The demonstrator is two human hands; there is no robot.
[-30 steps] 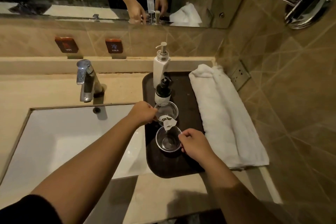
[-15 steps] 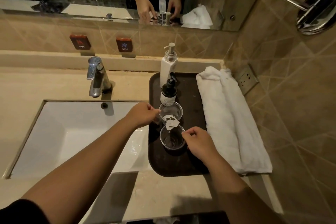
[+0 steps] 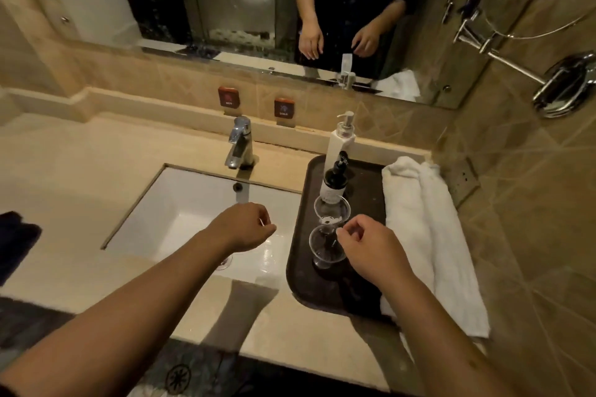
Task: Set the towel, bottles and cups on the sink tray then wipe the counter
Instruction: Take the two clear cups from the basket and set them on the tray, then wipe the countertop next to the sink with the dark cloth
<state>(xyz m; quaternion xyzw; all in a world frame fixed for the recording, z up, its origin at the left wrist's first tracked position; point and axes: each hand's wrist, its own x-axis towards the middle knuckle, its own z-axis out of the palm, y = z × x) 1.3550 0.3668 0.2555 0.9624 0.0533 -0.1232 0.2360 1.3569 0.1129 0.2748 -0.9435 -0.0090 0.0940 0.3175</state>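
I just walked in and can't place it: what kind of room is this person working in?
Most likely a hotel bathroom. There is a white sink with a chrome faucet under a wall mirror, and a dark tray beside it holding pump bottles, clear cups and a folded white towel.

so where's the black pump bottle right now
In the head view, the black pump bottle stands on the dark tray, right of the sink, between the white pump bottle and the far cup.
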